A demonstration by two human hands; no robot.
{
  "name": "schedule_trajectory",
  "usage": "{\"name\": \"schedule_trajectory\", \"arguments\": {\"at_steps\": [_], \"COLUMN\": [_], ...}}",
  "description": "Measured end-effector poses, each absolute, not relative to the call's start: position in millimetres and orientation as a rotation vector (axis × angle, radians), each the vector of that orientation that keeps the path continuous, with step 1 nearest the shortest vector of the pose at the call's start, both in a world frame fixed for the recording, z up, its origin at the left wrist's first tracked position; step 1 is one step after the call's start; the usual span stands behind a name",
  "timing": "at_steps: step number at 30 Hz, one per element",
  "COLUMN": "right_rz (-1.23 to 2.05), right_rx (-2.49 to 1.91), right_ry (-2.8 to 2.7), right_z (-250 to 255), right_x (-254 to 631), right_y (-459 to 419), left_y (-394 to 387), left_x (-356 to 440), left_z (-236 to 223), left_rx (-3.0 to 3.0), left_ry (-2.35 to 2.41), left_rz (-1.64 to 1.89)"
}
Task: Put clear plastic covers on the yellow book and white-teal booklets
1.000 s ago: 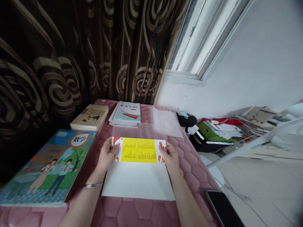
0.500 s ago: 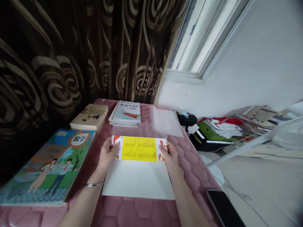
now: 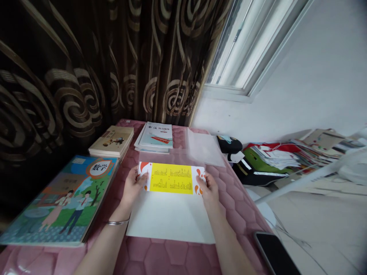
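Note:
A yellow printed strip of paper [image 3: 171, 178], with white ends and orange shapes, is stretched between my two hands. My left hand [image 3: 134, 184] pinches its left end, thumb on top. At the right end my right hand [image 3: 209, 188] grips in the same way. Below the strip lies a white sheet or cover [image 3: 170, 217], flat on the pink quilted surface [image 3: 163, 256]. Whether the strip is a flap of that cover or a separate piece, I cannot tell. A clear plastic sheet [image 3: 180, 156] shows just behind the strip.
Textbooks [image 3: 65, 198] lie at left, with a stack of beige books [image 3: 112, 140] and white booklets [image 3: 156, 135] behind. Another translucent sheet [image 3: 203, 149] is at the back right. A phone [image 3: 276, 252] rests near the right edge. Bags and papers [image 3: 258, 158] sit beyond.
My hands still hold both ends of the strip, which looks slightly more tilted away. The whole view has shifted a little.

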State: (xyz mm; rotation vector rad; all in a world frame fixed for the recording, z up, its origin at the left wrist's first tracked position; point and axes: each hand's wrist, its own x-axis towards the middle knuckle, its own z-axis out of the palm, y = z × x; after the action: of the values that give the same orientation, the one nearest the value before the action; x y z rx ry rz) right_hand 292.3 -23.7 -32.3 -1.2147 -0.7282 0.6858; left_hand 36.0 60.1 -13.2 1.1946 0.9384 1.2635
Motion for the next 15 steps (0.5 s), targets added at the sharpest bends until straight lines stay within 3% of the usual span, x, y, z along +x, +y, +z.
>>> {"name": "schedule_trajectory", "arguments": {"at_steps": [15], "right_rz": [0.644], "right_rx": [-1.259], "right_ry": [-0.748], "right_z": [-39.4], "right_x": [294.8], "right_y": [-19.1], "left_y": [57.4], "left_x": [33.9], "left_z": [-10.4], "left_rx": [1.249], "left_ry": [0.961], "left_rz": [1.272]}}
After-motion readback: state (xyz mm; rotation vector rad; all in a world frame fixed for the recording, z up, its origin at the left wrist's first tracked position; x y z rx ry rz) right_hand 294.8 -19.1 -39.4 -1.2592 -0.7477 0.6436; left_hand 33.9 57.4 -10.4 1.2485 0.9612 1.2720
